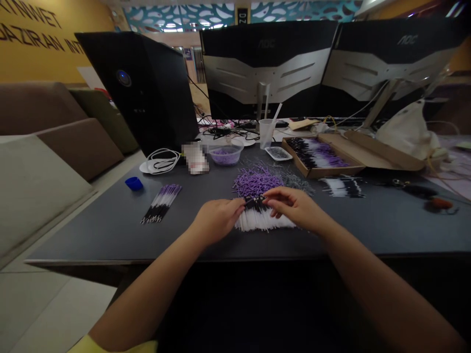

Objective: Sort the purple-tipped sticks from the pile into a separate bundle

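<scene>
My left hand (217, 219) pinches a thin purple stick (250, 200) whose tip points toward my other hand. Thumb and fingertips of my right hand (297, 208) come together just across from it; whatever they hold is too small to make out. Beneath both hands lies a row of white sticks with black ends (261, 221), side by side on the dark table. Right behind the hands is a heap of loose purple sticks (255, 180), and small clear-grey pieces (296, 182) are scattered beside it.
Finished-looking purple, white and black sticks (162, 203) lie left, near a blue cap (134, 184). Behind stand a clear bowl of purple pieces (225, 154), a small white tray (278, 154), a plastic cup (265, 133) and a cardboard box (324, 170). More white-black sticks (342, 187) lie right.
</scene>
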Tool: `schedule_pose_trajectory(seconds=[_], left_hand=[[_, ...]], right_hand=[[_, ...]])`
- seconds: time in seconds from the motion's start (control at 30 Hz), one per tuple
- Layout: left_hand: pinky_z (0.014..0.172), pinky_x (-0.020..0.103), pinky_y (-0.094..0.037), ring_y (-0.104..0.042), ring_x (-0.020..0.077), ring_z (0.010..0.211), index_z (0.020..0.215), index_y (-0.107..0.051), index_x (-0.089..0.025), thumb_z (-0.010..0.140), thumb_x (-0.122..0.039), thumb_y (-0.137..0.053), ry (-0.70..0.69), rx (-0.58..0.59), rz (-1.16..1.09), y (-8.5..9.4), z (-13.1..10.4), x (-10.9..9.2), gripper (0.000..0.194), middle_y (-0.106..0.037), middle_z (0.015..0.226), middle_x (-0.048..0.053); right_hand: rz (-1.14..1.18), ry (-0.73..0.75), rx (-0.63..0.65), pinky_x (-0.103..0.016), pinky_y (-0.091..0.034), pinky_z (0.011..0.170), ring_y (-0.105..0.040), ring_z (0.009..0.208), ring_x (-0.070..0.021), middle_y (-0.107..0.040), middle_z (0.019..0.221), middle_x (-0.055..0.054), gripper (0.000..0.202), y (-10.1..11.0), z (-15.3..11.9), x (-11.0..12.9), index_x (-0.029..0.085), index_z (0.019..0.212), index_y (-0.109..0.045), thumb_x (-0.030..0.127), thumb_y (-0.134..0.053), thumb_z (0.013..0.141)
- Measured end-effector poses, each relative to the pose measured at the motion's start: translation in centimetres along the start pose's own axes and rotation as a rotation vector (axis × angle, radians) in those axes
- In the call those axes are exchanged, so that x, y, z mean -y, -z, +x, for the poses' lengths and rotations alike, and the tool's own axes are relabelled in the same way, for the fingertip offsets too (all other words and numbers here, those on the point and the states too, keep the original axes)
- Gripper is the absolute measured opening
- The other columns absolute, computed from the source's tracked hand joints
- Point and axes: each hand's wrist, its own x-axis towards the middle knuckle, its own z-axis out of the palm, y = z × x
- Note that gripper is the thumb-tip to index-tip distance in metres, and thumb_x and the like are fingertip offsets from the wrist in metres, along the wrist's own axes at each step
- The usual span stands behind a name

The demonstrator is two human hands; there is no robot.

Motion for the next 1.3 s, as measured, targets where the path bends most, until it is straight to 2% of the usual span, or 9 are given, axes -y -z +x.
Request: schedule_pose_trajectory(seconds=[0.07,0.17,0.3,0.43,0.6,0.77,0.97,1.13,1.3], left_hand=[[0.072,0.029,-0.043,-0.064,0.0208,0.084,0.121,-0.055,-0.021,0.097,-0.036,-0.035,0.075,-0.018,0.022,0.1,0.1,0.7,0.035,-0.070,0.092,0.007],[0.072,0.029,-0.042,-0.062,0.0201,0.082,0.112,-0.060,-0.020,0.096,-0.035,-0.037,0.092,-0.037,0.032,0.0,0.2,1.4,0.031,-0.068,0.090,0.007],[0.082,0.033,-0.038,-0.058,0.0208,0.094,0.101,-0.065,-0.020,0.095,-0.029,-0.041,-0.043,-0.134,0.021,-0.1,0.3,1.4,0.027,-0.066,0.100,0.007],[0.080,0.036,-0.035,-0.055,0.0224,0.093,0.097,-0.069,-0.023,0.094,-0.030,-0.044,-0.020,-0.256,0.145,-0.3,0.3,1.3,0.027,-0.064,0.100,0.008],[0.069,0.032,-0.036,-0.061,0.0191,0.078,0.106,-0.067,-0.022,0.097,-0.032,-0.039,-0.070,-0.175,0.155,-0.9,0.2,1.8,0.031,-0.069,0.082,0.005],[0.061,0.028,-0.040,-0.067,0.0180,0.073,0.108,-0.066,-0.026,0.096,-0.035,-0.042,-0.038,-0.197,0.110,-1.7,-0.1,2.1,0.028,-0.073,0.087,0.001],[0.065,0.027,-0.047,-0.068,0.0184,0.079,0.109,-0.065,-0.023,0.093,-0.030,-0.046,-0.057,-0.237,0.034,-1.7,0.0,2.0,0.026,-0.073,0.093,0.002],[0.076,0.030,-0.051,-0.067,0.0191,0.088,0.108,-0.065,-0.018,0.090,-0.025,-0.048,-0.111,-0.248,-0.100,-1.7,0.1,1.8,0.026,-0.072,0.100,0.005],[0.077,0.028,-0.050,-0.067,0.0163,0.086,0.118,-0.061,-0.019,0.093,-0.023,-0.045,-0.083,-0.248,-0.276,-1.7,0.1,1.9,0.030,-0.071,0.104,0.005]], right_hand=[[-0.301,-0.009,-0.136,-0.031,-0.052,0.065,-0.067,0.070,-0.0200,-0.071,0.089,-0.007,0.028,2.9,0.5,-1.2,0.019,0.104,-0.065,0.038,-0.056,0.084],[-0.820,-0.051,-0.270,-0.036,-0.047,0.079,-0.065,0.088,-0.0252,-0.071,0.096,-0.011,0.025,7.1,1.2,-3.7,0.016,0.098,-0.068,0.029,-0.052,0.085],[-1.071,-0.206,-0.144,-0.034,-0.045,0.079,-0.064,0.092,-0.0261,-0.071,0.097,-0.012,0.021,10.0,1.6,-6.7,0.014,0.093,-0.068,0.025,-0.054,0.081],[-1.120,-0.247,-0.140,-0.031,-0.041,0.068,-0.064,0.086,-0.0247,-0.071,0.094,-0.010,0.018,9.9,1.5,-7.7,0.017,0.089,-0.066,0.026,-0.052,0.080],[-1.088,-0.254,-0.197,-0.029,-0.037,0.061,-0.062,0.080,-0.0230,-0.070,0.088,-0.008,0.014,9.7,1.3,-7.2,0.019,0.084,-0.062,0.027,-0.053,0.078],[-1.074,-0.267,-0.214,-0.029,-0.039,0.064,-0.062,0.080,-0.0224,-0.070,0.086,-0.006,0.015,9.9,1.4,-6.9,0.020,0.084,-0.065,0.029,-0.055,0.079],[-1.102,-0.290,-0.281,-0.030,-0.037,0.062,-0.061,0.078,-0.0232,-0.070,0.085,-0.007,0.023,9.6,1.0,-6.2,0.022,0.084,-0.068,0.038,-0.051,0.083],[-1.068,-0.235,-0.343,-0.029,-0.035,0.057,-0.060,0.073,-0.0218,-0.068,0.080,-0.006,0.017,9.8,1.0,-6.2,0.021,0.080,-0.063,0.036,-0.055,0.080],[-0.795,-0.172,-0.409,-0.031,-0.044,0.061,-0.062,0.069,-0.0207,-0.067,0.075,-0.005,0.010,9.2,1.3,-6.1,0.019,0.078,-0.061,0.029,-0.062,0.075]])
